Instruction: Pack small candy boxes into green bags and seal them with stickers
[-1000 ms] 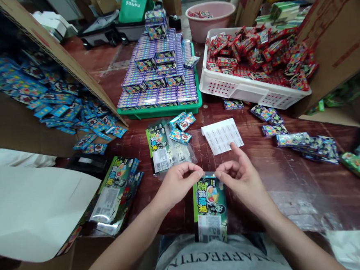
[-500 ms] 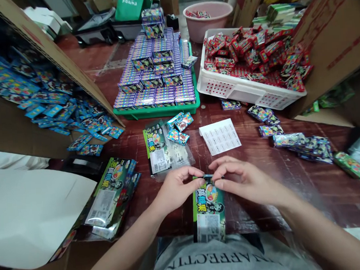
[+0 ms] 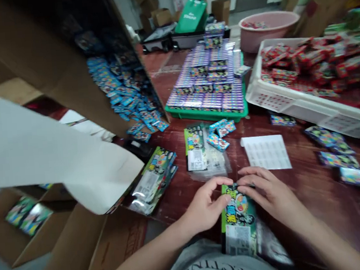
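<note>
A green and black printed candy pouch [image 3: 239, 219] with a barcode label lies upright before me at the table's front edge. My left hand [image 3: 205, 207] pinches its top left corner between thumb and fingers. At the top right corner, my right hand [image 3: 268, 190] has its fingers closed on the pouch's edge; the fingertips are partly hidden. Beyond the hands lies another pouch [image 3: 195, 148] in clear plastic, with several small blue candy boxes [image 3: 218, 142] beside it. A sheet of white stickers [image 3: 267, 153] rests to the right. More filled pouches [image 3: 155, 176] are stacked on the left.
A green tray [image 3: 208, 115] holds rows of purple boxes. To its right stands a white crate [image 3: 301, 106] of red boxes, with a pink tub [image 3: 269, 30] behind. A cardboard carton [image 3: 80, 76] with blue boxes stands left, near a large white sheet [image 3: 45, 148].
The view has swung left, so things appear further right and the open cartons at lower left show. Both hands stay at the pouch's top edge.
</note>
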The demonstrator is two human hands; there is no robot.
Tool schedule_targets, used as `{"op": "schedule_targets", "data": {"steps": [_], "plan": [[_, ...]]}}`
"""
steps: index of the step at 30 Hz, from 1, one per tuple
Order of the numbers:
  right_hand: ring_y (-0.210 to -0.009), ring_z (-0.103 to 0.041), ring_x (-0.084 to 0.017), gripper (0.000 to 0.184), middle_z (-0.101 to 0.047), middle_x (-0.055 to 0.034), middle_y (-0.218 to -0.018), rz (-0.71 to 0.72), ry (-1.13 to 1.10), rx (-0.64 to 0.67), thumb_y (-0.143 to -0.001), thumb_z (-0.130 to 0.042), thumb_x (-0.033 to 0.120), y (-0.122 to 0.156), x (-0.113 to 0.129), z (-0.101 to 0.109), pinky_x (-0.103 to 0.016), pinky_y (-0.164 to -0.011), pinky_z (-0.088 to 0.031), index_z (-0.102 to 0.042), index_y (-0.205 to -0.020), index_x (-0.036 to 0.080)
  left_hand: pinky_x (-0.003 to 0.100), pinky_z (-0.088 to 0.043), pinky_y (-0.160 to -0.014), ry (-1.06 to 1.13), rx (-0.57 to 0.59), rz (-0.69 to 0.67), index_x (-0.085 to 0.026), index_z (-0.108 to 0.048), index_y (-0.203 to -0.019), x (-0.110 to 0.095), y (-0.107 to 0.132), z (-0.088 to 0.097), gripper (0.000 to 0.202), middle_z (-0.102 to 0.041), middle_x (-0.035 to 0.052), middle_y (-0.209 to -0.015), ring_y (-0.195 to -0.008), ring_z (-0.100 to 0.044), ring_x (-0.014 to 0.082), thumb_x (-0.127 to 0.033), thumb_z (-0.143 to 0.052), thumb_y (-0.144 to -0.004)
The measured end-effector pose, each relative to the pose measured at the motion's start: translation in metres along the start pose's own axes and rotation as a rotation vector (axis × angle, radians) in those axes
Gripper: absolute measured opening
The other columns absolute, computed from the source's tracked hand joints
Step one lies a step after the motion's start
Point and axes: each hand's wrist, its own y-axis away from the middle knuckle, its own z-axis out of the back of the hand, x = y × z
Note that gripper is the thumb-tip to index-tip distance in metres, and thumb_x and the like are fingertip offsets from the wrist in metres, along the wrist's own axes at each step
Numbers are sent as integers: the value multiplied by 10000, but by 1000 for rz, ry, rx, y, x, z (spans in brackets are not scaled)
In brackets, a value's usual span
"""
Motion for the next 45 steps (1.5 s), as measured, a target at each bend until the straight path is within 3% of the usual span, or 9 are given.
{"op": "schedule_targets", "data": {"steps": [7,12,16,20,24,27,31,38,45], "plan": [[-1469,-361,-353,672,-346,-140,-1621,212,140,80,-945,-610,504,-78,5,-57,-603,-1168,-341,-405,-1533,252,346,-558,-845,-197,-652,-42,-199,-587,-1232,-48,17,131,431,-683,83,-1187,-1000,-674,224,-358,-704,-849],[-1364,-512,-378,557,-550,-195,-1460,294,287,107,-884,-731,382,-91,-5,-103,-600,-1128,-406,-597,-1388,187,412,-544,-859,-562,-686,67,-176,-678,-1181,-68,8,213,510,-705,93,-1101,-942,-676,272,-480,-724,-774],[-1286,-608,-255,454,-639,-90,-1387,308,255,-23,-998,-526,174,-56,4,-92,-470,-1093,-505,-550,-1439,282,462,-357,-1152,-875,-788,-206,-230,-688,-1184,-74,12,167,401,-612,106,-1350,-1303,-523,321,-453,-687,-851],[-1423,-456,-267,710,-497,-74,-1523,463,141,-99,-968,-531,108,-5,30,-57,-513,-1156,-441,-261,-1595,304,442,-518,-956,-268,-422,87,-210,-646,-1229,-58,5,88,471,-725,111,-1137,-1055,-675,289,-559,-601,-915],[-1404,-470,-348,847,-472,-95,-1540,487,119,222,-878,-721,464,24,43,-25,-607,-1171,-365,-283,-1588,322,391,-553,-811,156,-148,268,-178,-669,-1141,-28,-21,40,436,-753,89,-1007,-872,-702,255,-510,-698,-860],[-1440,-402,-393,1019,-355,-175,-1607,290,108,129,-793,-738,620,24,37,-2,-621,-1171,-350,-254,-1600,228,371,-517,-897,-11,-11,140,-180,-683,-1056,-17,-39,13,293,-738,49,-1017,-938,-665,235,-401,-709,-866],[-1213,-590,-304,455,-630,-157,-1279,-17,189,-208,-974,-577,308,17,22,25,-518,-1002,-532,-488,-1411,217,360,-492,-921,-248,260,24,-179,-663,-1096,-21,-50,-22,230,-706,47,-1050,-993,-625,237,-336,-587,-946],[-981,-629,-235,233,-653,-69,-1064,-134,191,-218,-914,-692,280,35,11,54,-388,-834,-543,-594,-1116,216,319,-483,-845,-456,467,29,-165,-657,-1079,-33,-58,-51,264,-676,32,-957,-883,-598,203,-354,-492,-995],[-873,-694,-195,160,-714,-7,-919,-6,163,276,-1004,-559,299,42,17,103,-418,-920,-530,-687,-925,243,276,-475,-756,-238,745,282,-151,-645,-1125,-35,-60,-43,404,-689,30,-979,-843,-606,176,-391,-756,-820]]}}
